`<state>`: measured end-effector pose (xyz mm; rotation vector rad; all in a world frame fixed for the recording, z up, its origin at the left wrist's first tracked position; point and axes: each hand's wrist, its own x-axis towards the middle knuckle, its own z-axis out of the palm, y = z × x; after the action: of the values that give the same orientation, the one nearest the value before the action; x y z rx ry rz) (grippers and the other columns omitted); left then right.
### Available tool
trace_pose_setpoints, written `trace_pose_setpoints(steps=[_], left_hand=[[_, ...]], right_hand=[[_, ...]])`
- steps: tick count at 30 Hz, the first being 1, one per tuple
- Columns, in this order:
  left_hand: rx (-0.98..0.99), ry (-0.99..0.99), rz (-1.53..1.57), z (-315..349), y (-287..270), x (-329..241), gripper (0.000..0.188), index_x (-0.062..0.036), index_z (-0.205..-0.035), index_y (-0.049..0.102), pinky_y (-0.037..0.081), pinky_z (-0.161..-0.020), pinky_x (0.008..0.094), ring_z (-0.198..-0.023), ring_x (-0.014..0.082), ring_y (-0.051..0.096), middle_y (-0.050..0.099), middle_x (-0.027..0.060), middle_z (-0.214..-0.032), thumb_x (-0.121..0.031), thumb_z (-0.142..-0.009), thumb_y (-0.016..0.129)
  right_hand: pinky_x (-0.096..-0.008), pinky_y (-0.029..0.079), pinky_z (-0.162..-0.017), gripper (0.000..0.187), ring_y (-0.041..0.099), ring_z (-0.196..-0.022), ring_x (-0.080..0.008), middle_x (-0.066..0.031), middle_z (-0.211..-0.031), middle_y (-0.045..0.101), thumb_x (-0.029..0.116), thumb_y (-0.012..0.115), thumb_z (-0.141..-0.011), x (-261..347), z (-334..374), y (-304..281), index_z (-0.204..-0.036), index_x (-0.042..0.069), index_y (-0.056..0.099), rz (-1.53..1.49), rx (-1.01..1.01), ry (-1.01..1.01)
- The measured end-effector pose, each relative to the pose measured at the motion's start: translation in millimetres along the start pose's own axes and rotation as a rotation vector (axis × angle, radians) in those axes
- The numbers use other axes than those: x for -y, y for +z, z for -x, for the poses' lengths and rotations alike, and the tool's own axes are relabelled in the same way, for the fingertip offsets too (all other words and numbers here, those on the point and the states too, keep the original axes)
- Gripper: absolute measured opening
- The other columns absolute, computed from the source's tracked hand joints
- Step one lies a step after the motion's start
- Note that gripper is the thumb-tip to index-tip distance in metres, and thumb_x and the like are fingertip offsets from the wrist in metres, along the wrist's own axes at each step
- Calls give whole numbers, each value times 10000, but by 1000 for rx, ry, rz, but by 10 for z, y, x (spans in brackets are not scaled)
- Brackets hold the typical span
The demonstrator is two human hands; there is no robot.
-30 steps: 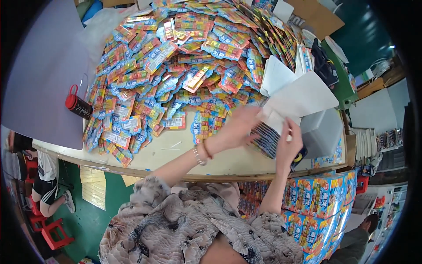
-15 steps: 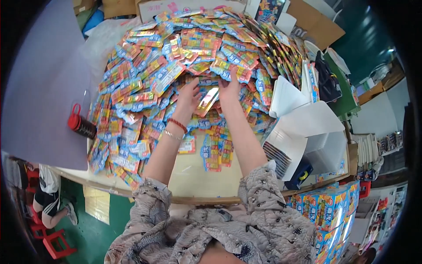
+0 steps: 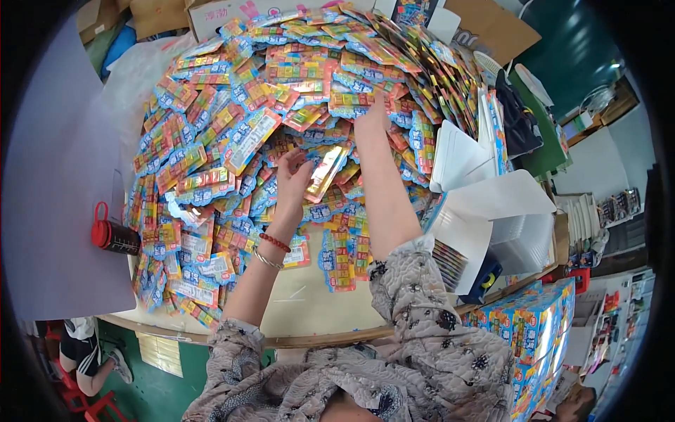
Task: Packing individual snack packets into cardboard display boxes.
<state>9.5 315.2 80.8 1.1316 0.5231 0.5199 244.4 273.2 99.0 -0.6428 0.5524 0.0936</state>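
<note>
Hands deep in the heap of packets (image 3: 232, 133) — left hand (image 3: 292, 176) pinching a shiny packet (image 3: 325, 172) by its edge; right hand (image 3: 373, 112) reaches farther up, fingers buried, grip impossible to tell.

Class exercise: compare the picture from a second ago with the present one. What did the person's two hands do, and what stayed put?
Both hands left the white box at the right and reached forward into the heap of colourful packets. The left hand now grips a shiny packet; the right hand lies deeper in the heap, its grip hidden. The black bottle with the red cap and the heap stayed in place.
</note>
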Motion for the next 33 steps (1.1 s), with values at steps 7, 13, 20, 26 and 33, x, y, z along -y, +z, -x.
trace_pose_setpoints(steps=[7, 13, 20, 26, 33], left_hand=[[-26, 194, 41, 291, -319, 152, 441, -70, -1309, 429, 446, -893, 299, -1127, 163, 516, 502, 74, -1289, -191, -921, 598], [-57, 78, -33, 713, -583, 93, 552, -68, -1404, 335, 402, -985, 338, -1214, 207, 461, 409, 113, -1377, -300, -954, 554], [268, 211, -651, 1665, -339, 885, 817, 54, -1470, 66, 176, -1147, 407, -1410, 344, 171, 142, 243, -1526, -281, -925, 574], [229, 213, -618, 2241, -144, 962, 842, 71, -1452, 101, 225, -1113, 447, -1351, 398, 248, 226, 276, -1465, -200, -871, 647], [-251, 676, -1007, 1972, -723, 517, 1172, 44, -1437, 174, 222, -1081, 506, -1343, 403, 250, 297, 266, -1417, -385, -598, 870]], right_hand=[[-406, 572, -733, 516, 635, -892, -231, -109, -1072, 608, 220, 787, -760, 202, 455, -662, -1139, 6, 510, 81, 182, 6], [-348, 559, -774, 377, 653, -884, -180, -68, -984, 648, 146, 756, -793, 735, 1292, -1640, -1106, 46, 572, 530, 479, 187], [-290, 488, -814, 470, 615, -882, -126, -57, -1045, 668, 265, 779, -752, 1031, 1573, -2018, -1130, 29, 627, 1421, 797, 101], [-327, 488, -821, 618, 645, -908, -235, -115, -1034, 680, 396, 798, -671, 1067, 1811, -1661, -1128, 16, 626, 2135, 1336, -180], [-428, 483, -790, 750, 611, -934, -343, -159, -903, 653, 420, 772, -636, 833, 1975, -1691, -1239, 43, 533, 2355, 1625, -539]])
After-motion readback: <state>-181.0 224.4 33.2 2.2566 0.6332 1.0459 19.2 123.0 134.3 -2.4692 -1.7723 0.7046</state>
